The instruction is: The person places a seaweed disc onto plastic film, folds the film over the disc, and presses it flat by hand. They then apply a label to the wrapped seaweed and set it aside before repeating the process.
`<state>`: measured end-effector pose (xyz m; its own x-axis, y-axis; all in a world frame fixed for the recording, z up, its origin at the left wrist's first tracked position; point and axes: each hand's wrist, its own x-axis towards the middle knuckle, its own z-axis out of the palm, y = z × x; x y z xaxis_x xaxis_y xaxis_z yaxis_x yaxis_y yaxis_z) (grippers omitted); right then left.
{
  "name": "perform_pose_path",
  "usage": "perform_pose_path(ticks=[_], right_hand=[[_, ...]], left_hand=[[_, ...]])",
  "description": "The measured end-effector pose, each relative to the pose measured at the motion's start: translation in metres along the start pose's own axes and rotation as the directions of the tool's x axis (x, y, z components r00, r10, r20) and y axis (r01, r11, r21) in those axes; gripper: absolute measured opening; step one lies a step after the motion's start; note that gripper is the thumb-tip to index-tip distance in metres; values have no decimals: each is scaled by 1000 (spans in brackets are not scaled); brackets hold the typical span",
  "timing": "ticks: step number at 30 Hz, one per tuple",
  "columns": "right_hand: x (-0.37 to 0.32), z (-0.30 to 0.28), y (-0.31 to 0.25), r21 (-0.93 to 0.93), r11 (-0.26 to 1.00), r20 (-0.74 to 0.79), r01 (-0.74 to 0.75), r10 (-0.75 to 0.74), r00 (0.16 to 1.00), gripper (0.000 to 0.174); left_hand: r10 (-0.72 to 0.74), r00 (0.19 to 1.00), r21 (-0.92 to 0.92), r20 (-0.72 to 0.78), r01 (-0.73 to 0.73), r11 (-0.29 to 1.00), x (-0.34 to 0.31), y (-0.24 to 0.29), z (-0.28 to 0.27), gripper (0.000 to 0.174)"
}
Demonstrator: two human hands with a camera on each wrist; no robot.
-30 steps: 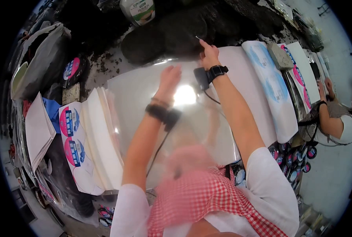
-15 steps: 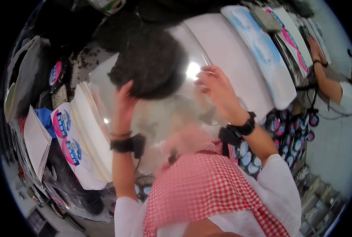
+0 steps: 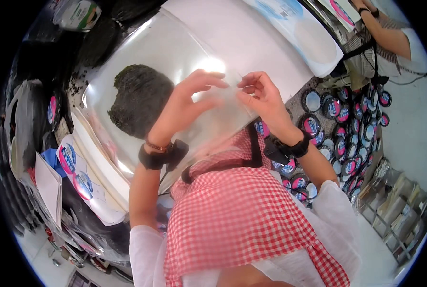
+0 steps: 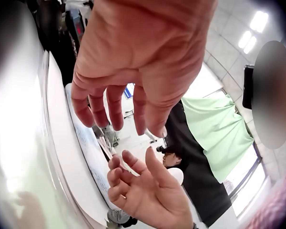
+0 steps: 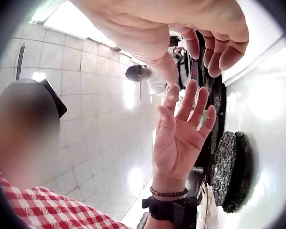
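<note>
While the seaweed disc [image 3: 139,101] lies on the shiny surface [image 3: 161,45], left hand [image 3: 187,101] and right hand [image 3: 267,101] hover relaxed, seemingly empty; likely the checking step, next needing a gentle edge-lift.

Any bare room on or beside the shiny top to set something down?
Head view: shiny top bare between dark disc and pale sheet, beyond left hand and right hand. Pale sheet bare up to blue-printed sheet. Crowded: round packs on the right, folded papers and grey bag on the left.
</note>
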<state>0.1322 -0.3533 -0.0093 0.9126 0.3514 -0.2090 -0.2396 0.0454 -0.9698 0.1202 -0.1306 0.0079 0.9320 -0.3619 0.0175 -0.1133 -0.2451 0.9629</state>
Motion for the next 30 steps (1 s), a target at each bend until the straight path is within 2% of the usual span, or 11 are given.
perform_pose_path(ticks=[4,7,11,14,15,16,18,20,24,28,30], right_hand=[[-3,-8,11,32,999,-13,-13,13,1000,41],[-1,-20,19,55,998,43,-35,32,999,41],[4,-50,21,30,994,231,-105,95,968,44],[2,-74,18,69,992,187,-103,89,978,45],[1,-83,21,107,991,148,-78,62,987,45],[1,-90,22,139,989,113,-52,36,993,45],[-2,-96,21,145,989,29,-40,37,999,42],[-6,-98,19,136,990,-34,-34,39,999,40],[-18,-99,24,137,989,-90,-49,62,994,40],[-13,-89,24,21,997,-79,-76,78,994,32],[-4,-74,14,21,999,-9,-25,25,1000,29]], left_hand=[[-63,995,-54,81,68,996,15,-4,10,13],[-164,981,-238,106,185,954,24,-6,14,6],[-224,960,-171,170,253,952,52,-13,12,7],[-120,984,23,-132,124,992,85,-30,23,8],[215,932,384,-292,-92,919,99,-22,34,6],[388,901,631,-193,-189,752,108,-25,44,7],[601,790,925,120,-309,222,123,-40,62,11],[347,899,932,267,-333,145,115,-73,88,14],[135,960,888,246,-279,365,105,-83,99,11],[-16,973,888,230,-203,413,79,-62,108,19],[177,975,838,134,-207,505,56,-58,103,29]])
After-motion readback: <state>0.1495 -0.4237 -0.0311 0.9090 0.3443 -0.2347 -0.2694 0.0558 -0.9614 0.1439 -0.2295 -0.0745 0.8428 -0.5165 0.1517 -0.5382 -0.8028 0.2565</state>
